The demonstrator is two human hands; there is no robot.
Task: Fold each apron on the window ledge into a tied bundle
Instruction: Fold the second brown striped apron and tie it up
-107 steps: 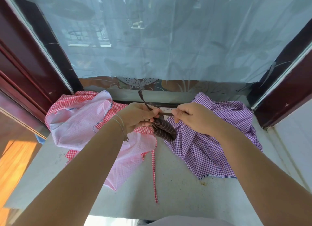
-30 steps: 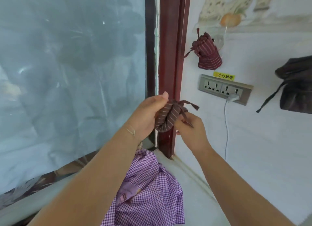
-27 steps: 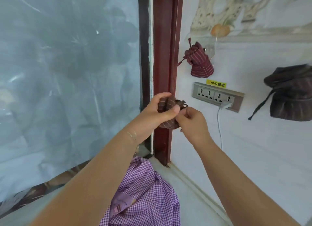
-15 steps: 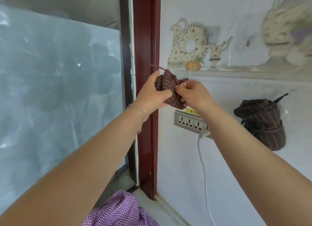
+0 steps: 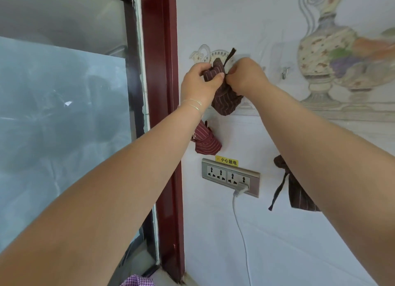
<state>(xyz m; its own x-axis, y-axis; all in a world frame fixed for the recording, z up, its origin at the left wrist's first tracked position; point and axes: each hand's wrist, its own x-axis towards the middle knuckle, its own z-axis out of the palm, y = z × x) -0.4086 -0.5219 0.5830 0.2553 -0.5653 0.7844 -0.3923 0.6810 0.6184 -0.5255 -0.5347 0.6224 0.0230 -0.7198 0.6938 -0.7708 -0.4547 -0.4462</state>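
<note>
Striped apron bundle (image 5: pixel 224 101) gripped by both hands against wall.

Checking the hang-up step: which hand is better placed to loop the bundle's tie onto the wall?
The right hand, probably: it pinches the tie at the wall, while the left hand grips the striped bundle.

A white wall (image 5: pixel 277 243) carries a faded painted mural of an ornate vase with fruit (image 5: pixel 327 50). A dark red wooden window frame (image 5: pixel 168 136) borders frosted bluish glass (image 5: pixel 59 114). A silver four-socket outlet strip (image 5: pixel 230 177) holds one white plug with cord (image 5: pixel 240 191).
</note>
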